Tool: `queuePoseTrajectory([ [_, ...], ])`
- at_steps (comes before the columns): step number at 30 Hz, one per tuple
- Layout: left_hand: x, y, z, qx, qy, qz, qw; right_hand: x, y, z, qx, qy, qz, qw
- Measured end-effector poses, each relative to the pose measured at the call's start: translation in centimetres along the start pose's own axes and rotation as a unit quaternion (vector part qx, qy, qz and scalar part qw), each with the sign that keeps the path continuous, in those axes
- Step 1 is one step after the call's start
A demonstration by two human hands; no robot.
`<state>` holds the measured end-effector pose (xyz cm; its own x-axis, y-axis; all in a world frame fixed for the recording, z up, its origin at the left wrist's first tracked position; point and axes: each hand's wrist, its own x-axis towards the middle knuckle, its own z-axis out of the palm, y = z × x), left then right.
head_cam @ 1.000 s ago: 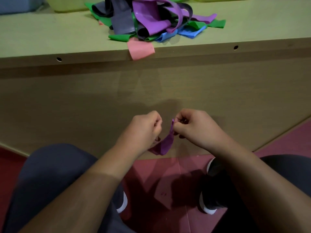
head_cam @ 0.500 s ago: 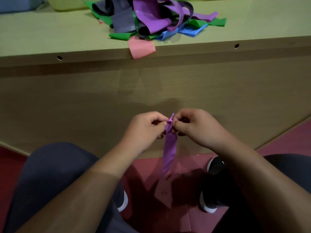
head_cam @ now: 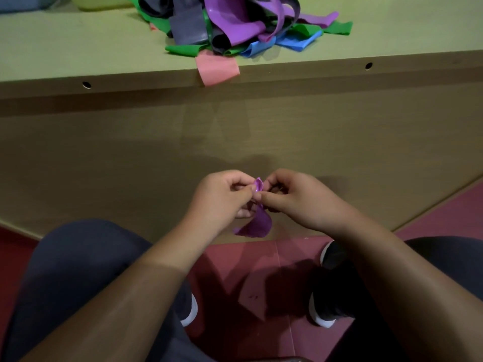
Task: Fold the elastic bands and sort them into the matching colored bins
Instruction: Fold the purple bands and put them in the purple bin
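Observation:
A purple elastic band [head_cam: 257, 223] hangs between my hands, below the table's front edge and in front of its side panel. My left hand [head_cam: 222, 197] and my right hand [head_cam: 295, 197] both pinch its top end, where a small curl of band shows between the fingertips. The lower part of the band bends up into a short loop. On the table top lies a tangled pile of bands [head_cam: 235, 24] in purple, green, blue and dark grey. A pink band [head_cam: 217, 67] droops over the table edge.
A yellow-green bin [head_cam: 99, 2] and a blue bin [head_cam: 23, 3] show at the top left, mostly cut off. The table's side panel [head_cam: 130, 158] stands right behind my hands. My knees and shoes are over a red floor [head_cam: 248, 270].
The band hung straight down half a second ago; its lower end has now come up into a short loop. Both hands stay close together at its top end.

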<state>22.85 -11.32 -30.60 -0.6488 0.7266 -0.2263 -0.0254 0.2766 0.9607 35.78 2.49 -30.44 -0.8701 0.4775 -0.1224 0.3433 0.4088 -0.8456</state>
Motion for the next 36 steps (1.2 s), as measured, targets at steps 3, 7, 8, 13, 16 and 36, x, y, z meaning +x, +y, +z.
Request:
queuePoseTrajectory([
  [3,0.0,0.0,-0.1,-0.006,-0.018,-0.01,1.0,0.2,0.2,0.1,-0.005,0.002,-0.005,1.0],
  [7,0.2,-0.4,-0.2,-0.001,-0.016,0.006,1.0,0.1,-0.3,-0.1,-0.069,0.023,-0.007,0.997],
  [8,0.2,-0.4,-0.2,0.009,-0.016,0.016,1.0,0.0,-0.4,-0.1,-0.076,0.025,-0.007,0.997],
  [13,1.1,-0.8,-1.7,0.279,0.036,0.234,0.931,0.2,-0.4,-0.4,-0.16,0.051,-0.016,0.986],
  [16,1.9,-0.5,-2.9,0.402,0.067,0.311,0.859,0.4,-0.5,-0.7,-0.166,0.082,-0.023,0.982],
  [36,1.9,-0.5,-2.0,0.2,0.022,0.092,0.975,0.1,-1.0,-0.4,0.005,0.09,-0.025,0.996],
])
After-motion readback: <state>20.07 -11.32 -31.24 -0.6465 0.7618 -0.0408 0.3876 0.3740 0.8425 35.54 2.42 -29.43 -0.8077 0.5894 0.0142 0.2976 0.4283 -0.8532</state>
